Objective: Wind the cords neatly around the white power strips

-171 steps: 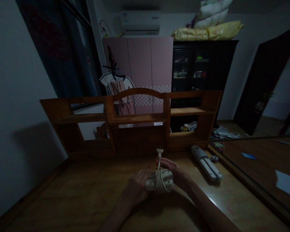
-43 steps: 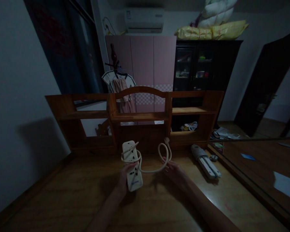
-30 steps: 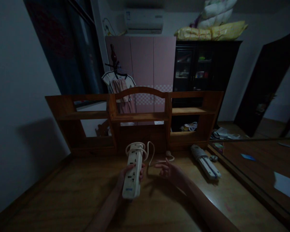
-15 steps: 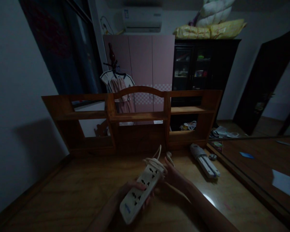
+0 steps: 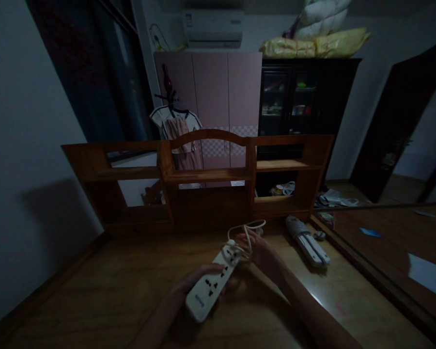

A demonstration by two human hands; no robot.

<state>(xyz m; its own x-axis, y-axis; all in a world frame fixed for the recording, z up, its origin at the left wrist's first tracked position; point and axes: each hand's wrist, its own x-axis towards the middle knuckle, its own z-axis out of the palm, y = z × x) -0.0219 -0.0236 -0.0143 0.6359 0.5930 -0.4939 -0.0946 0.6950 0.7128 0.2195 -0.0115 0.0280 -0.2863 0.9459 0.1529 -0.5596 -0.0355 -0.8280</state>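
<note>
A white power strip point(image 5: 212, 286) is tilted above the wooden tabletop, its sockets facing up. My left hand point(image 5: 207, 271) grips it around the middle, thumb on top and fingers underneath. At its far end a white cord point(image 5: 236, 228) forms loose loops. My right hand point(image 5: 252, 245) is closed on the cord beside that end, with a loop standing up over the fingers. Part of the cord is hidden behind the fingers, and a pale lump, perhaps the plug, shows just past them.
Right of my hands lies a second power strip point(image 5: 307, 242), its grey cord wound round one end, with a grey plug point(image 5: 319, 235) beside it. A wooden shelf unit point(image 5: 210, 177) stands along the tabletop's point(image 5: 131, 271) back edge. Papers point(image 5: 430, 274) lie on the lower brown surface to the right.
My right hand has lifted slightly and turned, drawing the cord into a wider loop above the strip's far end. The power strip has shifted a little up and to the right in my left hand.
</note>
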